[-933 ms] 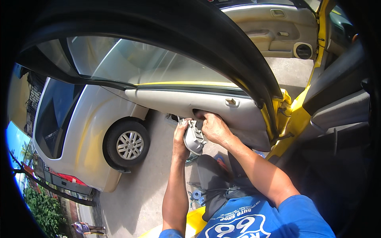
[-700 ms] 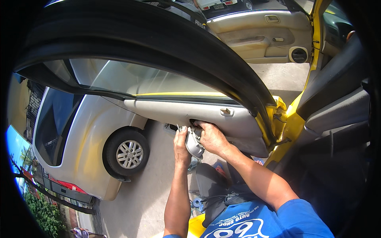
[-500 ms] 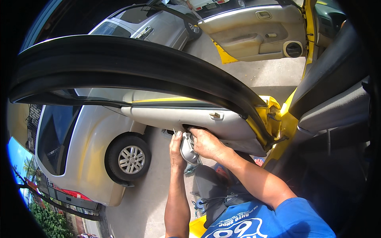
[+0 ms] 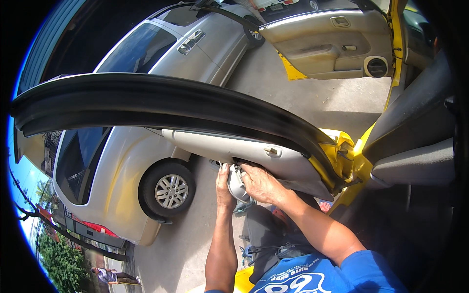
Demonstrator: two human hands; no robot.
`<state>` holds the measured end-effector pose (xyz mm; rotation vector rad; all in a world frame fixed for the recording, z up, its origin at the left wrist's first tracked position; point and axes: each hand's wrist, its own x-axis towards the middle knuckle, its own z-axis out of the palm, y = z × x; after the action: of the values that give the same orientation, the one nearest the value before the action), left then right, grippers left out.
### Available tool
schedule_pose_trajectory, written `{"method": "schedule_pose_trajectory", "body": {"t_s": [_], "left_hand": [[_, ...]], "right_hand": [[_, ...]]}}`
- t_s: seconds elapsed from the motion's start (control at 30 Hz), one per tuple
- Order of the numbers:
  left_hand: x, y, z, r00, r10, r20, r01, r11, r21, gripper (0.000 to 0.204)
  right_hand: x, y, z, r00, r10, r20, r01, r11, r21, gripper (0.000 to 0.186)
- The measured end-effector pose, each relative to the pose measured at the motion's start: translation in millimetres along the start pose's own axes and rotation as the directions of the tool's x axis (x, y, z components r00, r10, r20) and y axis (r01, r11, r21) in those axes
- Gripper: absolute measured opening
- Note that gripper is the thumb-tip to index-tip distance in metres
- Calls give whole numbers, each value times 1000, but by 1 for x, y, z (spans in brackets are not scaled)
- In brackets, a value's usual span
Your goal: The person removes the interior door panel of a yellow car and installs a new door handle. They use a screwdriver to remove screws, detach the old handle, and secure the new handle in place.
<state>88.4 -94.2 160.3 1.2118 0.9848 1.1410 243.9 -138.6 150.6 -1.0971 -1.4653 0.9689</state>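
Observation:
A light grey moulded plastic piece [image 4: 237,186], perhaps door trim, is between my hands just below the inner door panel [image 4: 210,144]. My left hand [image 4: 224,188] is closed on its left side, with the thumb along the top. From the right, my right hand [image 4: 260,183] pinches around its upper end, beside a dark opening in the panel. Small metal-looking parts show between the fingertips, too small to name. The panel's inner door handle [image 4: 271,152] lies up and right of my right hand. The piece's underside is hidden.
The door's black window frame [image 4: 161,105] arches across the view above my hands. A yellow door pillar [image 4: 364,146] and grey seat [image 4: 415,163] are on the right. Beyond stand another open door [image 4: 327,46] and a silver vehicle [image 4: 115,166]. A person [image 4: 115,276] is at lower left.
The view has shifted, so the door and vehicles appear lower and further right. Both hands stay on the grey piece; the right fingers have come slightly out of the dark opening.

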Motion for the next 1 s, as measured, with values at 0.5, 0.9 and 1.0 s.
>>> {"method": "schedule_pose_trajectory", "body": {"t_s": [0.5, 0.9, 1.0], "left_hand": [[4, 9, -5, 993, 83, 87, -96, 983, 158, 44], [7, 26, -2, 990, 41, 133, -84, 937, 340, 49], [6, 20, -1, 994, -27, 107, 3, 975, 221, 41]], "right_hand": [[-7, 0, 1, 999, -46, -23, 45, 999, -16, 39], [-3, 3, 9, 998, 10, -66, -7, 999, 41, 46], [2, 3, 12, 985, -18, -171, 3, 996, -85, 47]]}}
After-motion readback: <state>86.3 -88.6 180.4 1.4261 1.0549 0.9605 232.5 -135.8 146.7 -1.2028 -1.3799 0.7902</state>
